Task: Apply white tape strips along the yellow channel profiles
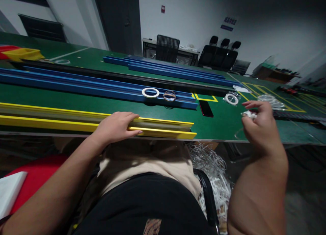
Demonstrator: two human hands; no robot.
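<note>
My left hand (115, 126) lies over a long yellow channel profile (165, 126) along the table's near edge, its thumb on the front wall and its fingers over the trough. Off to the right, my right hand (260, 124) is raised above the table edge, closed around a crumpled white scrap (250, 115); the palm side is partly hidden. Beyond the yellow profile lies a blue channel profile (102, 91). A white tape roll (150, 97) and a brown tape roll (175, 96) rest on its right end. A dark phone (205, 108) lies between that end and my right hand.
Behind are a long black profile (109, 75) and more blue profiles (175, 69). Yellow tape outlines (212, 100) mark the green table (178, 114). A wrapped white roll (231, 98) lies at right, yellow bins (24, 54) at far left. White shreds (214, 174) fill the space below the table edge.
</note>
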